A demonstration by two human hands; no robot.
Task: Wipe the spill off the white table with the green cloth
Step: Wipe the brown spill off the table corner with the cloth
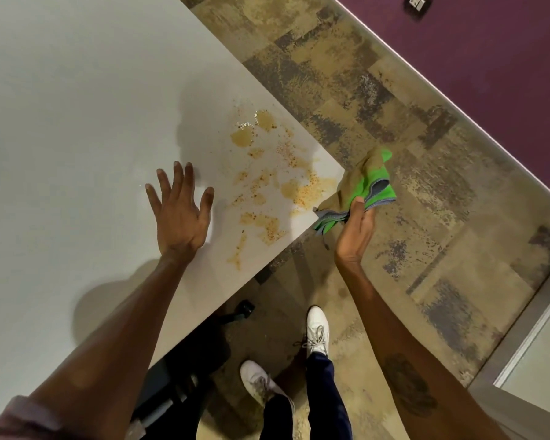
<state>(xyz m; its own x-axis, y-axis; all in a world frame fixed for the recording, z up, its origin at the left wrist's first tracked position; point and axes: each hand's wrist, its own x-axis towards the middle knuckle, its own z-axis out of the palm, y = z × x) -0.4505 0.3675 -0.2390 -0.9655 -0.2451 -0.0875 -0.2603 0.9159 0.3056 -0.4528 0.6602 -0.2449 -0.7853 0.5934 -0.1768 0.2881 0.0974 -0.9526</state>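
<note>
An orange-brown spill (269, 177) lies in blotches and specks on the white table (77, 106), close to its right corner. My left hand (180, 211) rests flat on the table with fingers spread, just left of the spill. My right hand (356, 231) is beside the table's corner, off its edge, and grips the green cloth (367, 185). The cloth is bunched, with a grey hem and a brown stained patch on its upper part; one end of it touches the table's edge by the spill.
Mottled brown carpet (378, 90) surrounds the table. A purple wall (489, 74) with a socket (417, 3) runs along the right. My white shoes (316, 331) stand near the table's edge. A dark chair base (204, 344) sits under the table.
</note>
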